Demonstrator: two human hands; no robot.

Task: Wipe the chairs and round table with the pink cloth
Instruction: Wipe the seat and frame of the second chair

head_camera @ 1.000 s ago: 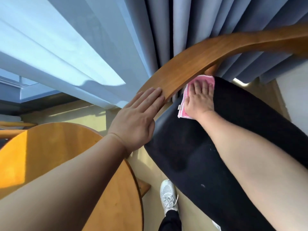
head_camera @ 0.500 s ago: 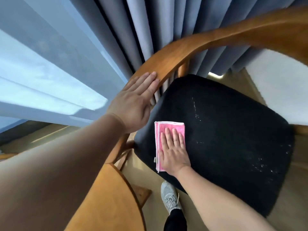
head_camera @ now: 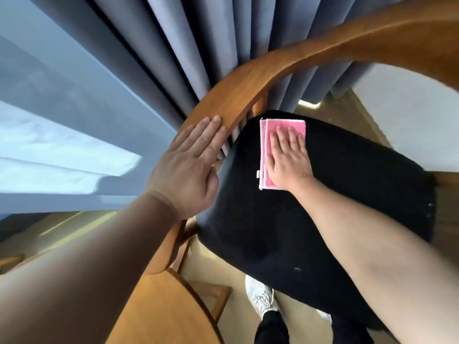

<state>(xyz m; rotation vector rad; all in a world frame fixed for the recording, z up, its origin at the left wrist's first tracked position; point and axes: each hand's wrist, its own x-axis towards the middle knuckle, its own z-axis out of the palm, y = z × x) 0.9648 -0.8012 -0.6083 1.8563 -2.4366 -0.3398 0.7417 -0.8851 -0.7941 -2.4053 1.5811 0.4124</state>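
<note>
Flat, right hand (head_camera: 289, 161) pressing pink cloth (head_camera: 264, 155)

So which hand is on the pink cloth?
The right hand, pressed flat on the pink cloth on the black seat. The left hand touches only the wooden chair rail.
</note>
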